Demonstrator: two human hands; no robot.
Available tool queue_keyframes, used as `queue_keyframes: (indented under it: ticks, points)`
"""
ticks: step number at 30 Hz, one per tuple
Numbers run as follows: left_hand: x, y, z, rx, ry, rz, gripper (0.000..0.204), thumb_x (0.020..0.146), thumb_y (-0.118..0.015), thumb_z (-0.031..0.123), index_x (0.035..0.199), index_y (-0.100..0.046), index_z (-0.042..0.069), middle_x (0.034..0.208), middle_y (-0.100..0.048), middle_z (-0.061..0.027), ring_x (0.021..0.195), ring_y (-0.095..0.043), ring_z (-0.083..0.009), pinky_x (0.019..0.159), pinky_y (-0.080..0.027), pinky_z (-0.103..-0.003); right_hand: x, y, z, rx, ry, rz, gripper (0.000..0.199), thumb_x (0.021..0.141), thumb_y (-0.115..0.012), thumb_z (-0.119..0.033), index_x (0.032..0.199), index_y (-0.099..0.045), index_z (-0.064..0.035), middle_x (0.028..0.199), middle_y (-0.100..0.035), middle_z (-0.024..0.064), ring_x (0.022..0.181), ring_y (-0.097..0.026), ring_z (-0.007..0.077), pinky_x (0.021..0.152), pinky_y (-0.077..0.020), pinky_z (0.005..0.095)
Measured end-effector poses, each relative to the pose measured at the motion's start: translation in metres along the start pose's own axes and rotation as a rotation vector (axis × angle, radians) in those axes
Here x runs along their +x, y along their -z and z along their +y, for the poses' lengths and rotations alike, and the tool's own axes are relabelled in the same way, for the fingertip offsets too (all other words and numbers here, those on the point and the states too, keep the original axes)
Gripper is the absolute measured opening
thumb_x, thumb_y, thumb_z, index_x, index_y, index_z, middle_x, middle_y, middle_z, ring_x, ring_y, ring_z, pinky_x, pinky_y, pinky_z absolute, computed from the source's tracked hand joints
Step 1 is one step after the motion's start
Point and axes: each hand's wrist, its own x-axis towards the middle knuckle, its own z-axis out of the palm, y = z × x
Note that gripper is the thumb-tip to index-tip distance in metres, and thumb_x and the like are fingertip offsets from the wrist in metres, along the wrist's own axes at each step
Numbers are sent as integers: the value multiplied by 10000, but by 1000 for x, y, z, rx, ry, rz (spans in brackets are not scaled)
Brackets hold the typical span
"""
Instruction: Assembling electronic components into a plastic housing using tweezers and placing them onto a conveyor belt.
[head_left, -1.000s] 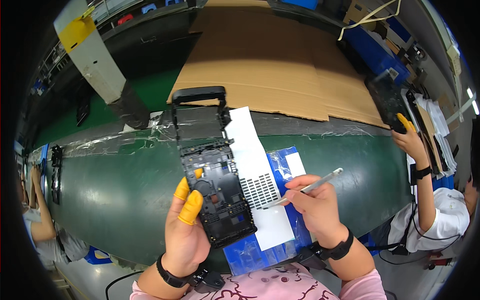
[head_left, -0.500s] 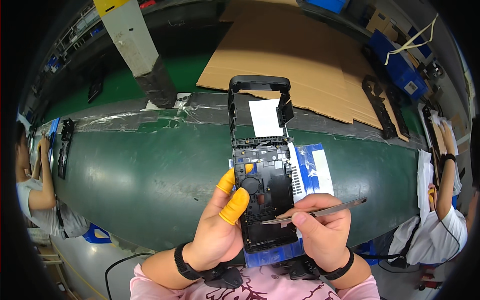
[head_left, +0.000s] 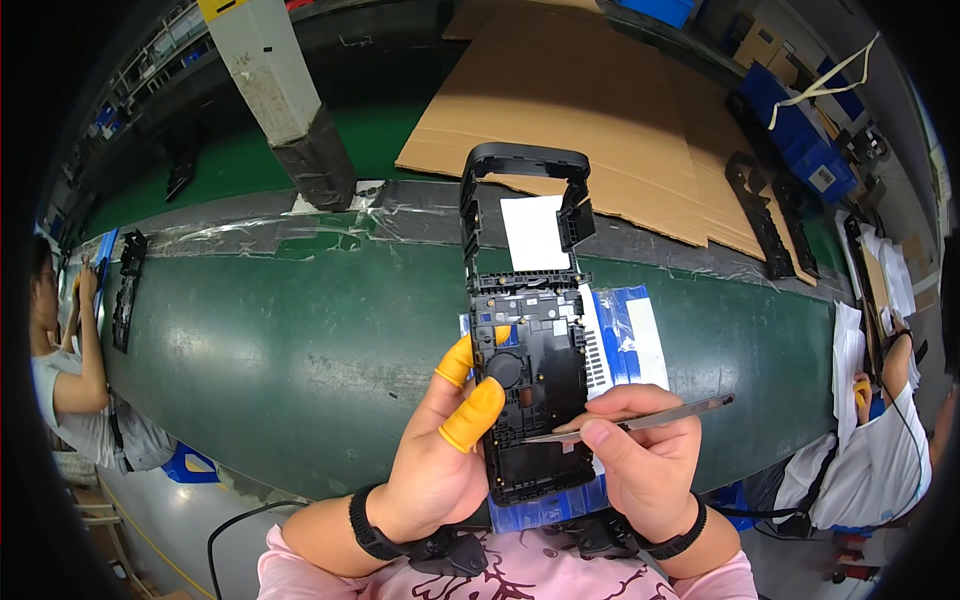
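black plastic frame (head_left: 528, 360) is up off the green bench (head_left: 290, 330), held over the blue-and-white sheet (head_left: 630, 325) at about centre, long axis running 12 to 6. judging by this: the frame is picked up and the tool is brought to it, so work on the lower half looks under way; whether any part is already seated or removed i cannot tell, nothing loose shows near the tip.

left hand (head_left: 440, 455) at 7 o'clock of the frame, closed on its left edge, two fingers in yellow finger cots (head_left: 470, 415) pressing the front face, palm behind the bottom. black wrist strap on the forearm.

right hand (head_left: 645, 460) at 5 o'clock of the frame, pinched shut on metal tweezers (head_left: 630, 420), thumb on top; tweezers lie nearly flat, tip pointing to 9 and touching or just over the frame's lower section, back end sticking out to 3.

cardboard sheet (head_left: 570, 110) lies at 12 beyond the bench. other workers sit at 9 and 3, well apart.
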Motion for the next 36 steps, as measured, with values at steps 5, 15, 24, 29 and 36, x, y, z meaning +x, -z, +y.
queue_keyframes:
  ticks: [5, 15, 24, 29, 36]
  points:
    - [-1, 6, -3, 295, -84, -80, 727, 658, -529, -110, 1293, -230, 76, 1191, -403, -95, 1062, -449, -199, 902, -385, -333, 0, -1, -1, -6, -27, 17, 160, 767, -578, 29, 922, -556, 57, 793, -615, 109, 693, -587, 117, 582, -444, 178]
    - [3, 4, 22, 281, -565, 30, 829, 618, -654, -1, 1312, -214, 104, 1231, -376, -125, 1113, -412, -263, 942, -345, -381, 30, 42, 14, -108, -94, 176, 156, 742, -567, 36, 898, -558, 28, 713, -605, 71, 573, -542, 57, 460, -349, 154]
    - [9, 7, 22, 114, -449, 172, 495, 842, -454, 117, 1299, -264, 95, 1199, -437, -107, 1082, -456, -230, 906, -389, -387, 33, 45, 20, -99, -120, 175, 143, 741, -559, 44, 882, -570, 29, 706, -604, 78, 565, -542, 67, 459, -351, 163]
    - [10, 3, 15, 143, -383, 128, 497, 837, -460, 86, 1293, -264, 96, 1207, -427, -121, 1083, -454, -241, 904, -392, -388, 31, 50, 14, -15, -217, 125, 143, 731, -554, 68, 870, -563, 39, 716, -599, 89, 572, -552, 96, 524, -419, 176]
    - [6, 2, 4, 70, -117, 81, 508, 849, -448, 50, 1308, -242, 118, 1197, -439, -108, 1069, -471, -220, 894, -408, -382, 7, 13, -14, 65, 18, 52, 176, 727, -580, 67, 900, -553, 56, 771, -602, 105, 685, -570, 108, 615, -443, 197]
